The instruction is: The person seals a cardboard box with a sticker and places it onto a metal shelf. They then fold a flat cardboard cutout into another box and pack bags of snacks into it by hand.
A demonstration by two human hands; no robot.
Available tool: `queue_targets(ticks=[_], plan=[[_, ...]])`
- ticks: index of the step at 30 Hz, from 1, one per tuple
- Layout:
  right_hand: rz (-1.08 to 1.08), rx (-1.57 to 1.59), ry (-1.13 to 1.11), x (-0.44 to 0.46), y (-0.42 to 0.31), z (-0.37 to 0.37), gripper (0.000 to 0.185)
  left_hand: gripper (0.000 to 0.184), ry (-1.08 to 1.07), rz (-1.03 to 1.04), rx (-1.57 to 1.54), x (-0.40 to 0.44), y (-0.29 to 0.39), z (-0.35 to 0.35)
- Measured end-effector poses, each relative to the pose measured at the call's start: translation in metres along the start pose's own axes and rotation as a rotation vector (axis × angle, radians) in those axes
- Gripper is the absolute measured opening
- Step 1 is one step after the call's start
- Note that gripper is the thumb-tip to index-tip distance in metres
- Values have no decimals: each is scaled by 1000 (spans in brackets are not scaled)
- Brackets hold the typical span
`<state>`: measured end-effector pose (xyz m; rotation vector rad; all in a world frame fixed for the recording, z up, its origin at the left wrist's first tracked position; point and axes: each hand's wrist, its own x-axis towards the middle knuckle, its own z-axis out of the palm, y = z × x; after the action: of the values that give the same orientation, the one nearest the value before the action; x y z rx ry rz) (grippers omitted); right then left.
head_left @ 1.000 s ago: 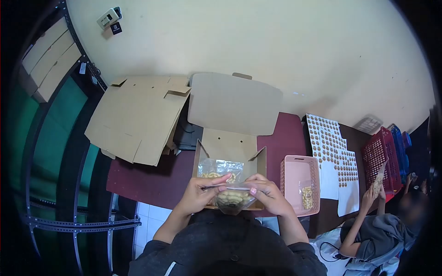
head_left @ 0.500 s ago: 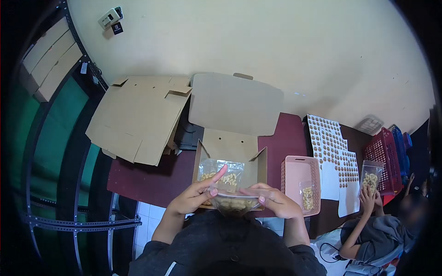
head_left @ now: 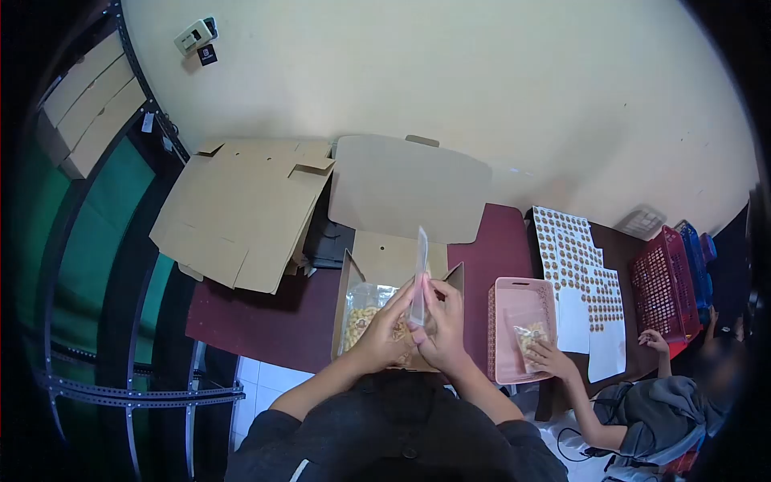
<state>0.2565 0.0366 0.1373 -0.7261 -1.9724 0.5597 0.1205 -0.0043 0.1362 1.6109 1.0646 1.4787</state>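
Observation:
Between my left hand (head_left: 384, 333) and my right hand (head_left: 443, 325) a clear zip bag (head_left: 421, 257) stands upright, turned edge-on to me. The fingers of both hands press on it from either side. Its contents are mostly hidden by my hands. Behind and below it is an open cardboard box (head_left: 344, 301) with its lid (head_left: 409, 189) raised at the back. Inside, on the left, lies another clear bag of pale curved snack pieces (head_left: 359, 320), partly covered by my left hand.
To the right stands a pink basket (head_left: 494, 329); a co-worker's hand (head_left: 550, 359) touches a snack bag (head_left: 530, 337) in it. Sticker sheets (head_left: 570, 249) and a red basket (head_left: 665, 281) lie beyond. Flattened cardboard boxes (head_left: 241, 209) are stacked left, near a metal shelf (head_left: 136, 394).
My hands have drawn together and raised the bag, turning it from facing me to edge-on. The co-worker has put a snack bag into the pink basket.

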Motion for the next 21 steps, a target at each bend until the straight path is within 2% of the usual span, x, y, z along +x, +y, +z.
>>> queue_targets(ticks=[2, 4, 6, 8, 9, 10, 12, 13, 14, 16, 17, 18, 20, 21], plan=[[17, 97, 43, -1, -1, 4, 48, 70, 22, 32, -27, -2, -9, 2], [57, 217, -19, -5, 7, 5, 47, 78, 47, -50, -87, -3, -11, -2], [125, 180, -21, -6, 14, 7, 45, 75, 4, -45, -71, -7, -12, -3], [154, 226, 105, -5, 27, 14, 42, 65, 81, -109, -32, -11, -17, 4], [167, 224, 130, -3, 32, 14, 45, 51, 153, -94, -58, -10, -18, 8], [164, 225, 128, -1, 33, 15, 45, 51, 156, -93, -58, -11, -18, 7], [270, 197, 221, 4, 31, 15, 54, 37, 207, -265, -144, -12, -15, 6], [326, 295, 285, 9, 23, 15, 63, 25, 294, -277, -154, -9, -6, 7], [327, 294, 285, 9, 26, 15, 63, 25, 294, -278, -155, -10, -6, 7], [452, 617, 154, 7, 34, 13, 67, 20, 283, -275, -106, -11, -7, 4], [472, 599, 74, 7, 35, 9, 50, 17, 272, -281, -132, -12, -9, 4], [473, 599, 75, 4, 36, 8, 50, 17, 271, -282, -132, -12, -12, 4], [696, 870, 17, -4, 37, 7, 29, 16, 276, -310, -145, -14, -20, 1], [796, 864, -25, 3, 28, 1, 11, 14, 263, -236, -90, -11, -22, -3]])
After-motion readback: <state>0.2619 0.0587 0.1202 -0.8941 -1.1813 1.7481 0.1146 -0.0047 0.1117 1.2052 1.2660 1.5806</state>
